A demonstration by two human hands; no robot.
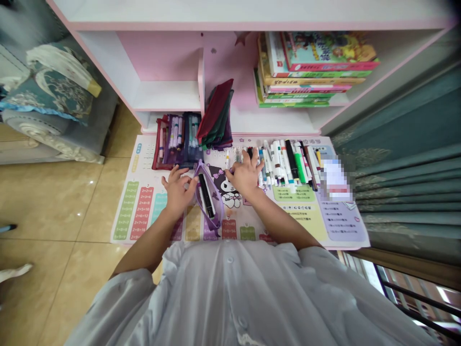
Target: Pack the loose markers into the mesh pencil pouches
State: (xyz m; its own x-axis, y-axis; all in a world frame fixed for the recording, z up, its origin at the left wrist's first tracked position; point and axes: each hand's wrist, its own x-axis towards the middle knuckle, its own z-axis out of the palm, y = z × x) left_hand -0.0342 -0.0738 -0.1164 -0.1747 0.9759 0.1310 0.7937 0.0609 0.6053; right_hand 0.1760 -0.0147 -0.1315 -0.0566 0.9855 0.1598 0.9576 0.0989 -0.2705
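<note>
A purple zip pouch (218,204) lies unzipped on the printed desk mat, with black and white markers (206,194) inside it. At its left side rests my left hand (178,191), fingers spread and the thumb against the pouch's rim. My right hand (247,177) reaches over the left end of a row of loose markers (276,161), its fingers apart and its fingertips among the pens. Black, green and many white-barrelled markers make up that row. Whether the right fingertips touch a pen is hard to see.
Filled mesh pouches (175,137) lie at the back left, beside a stack of red, green and purple pouches (216,115) leaning on the shelf divider. Books (309,72) are piled on the right shelf. A phone-like object (335,178), blurred, lies on the mat (345,226) at the right.
</note>
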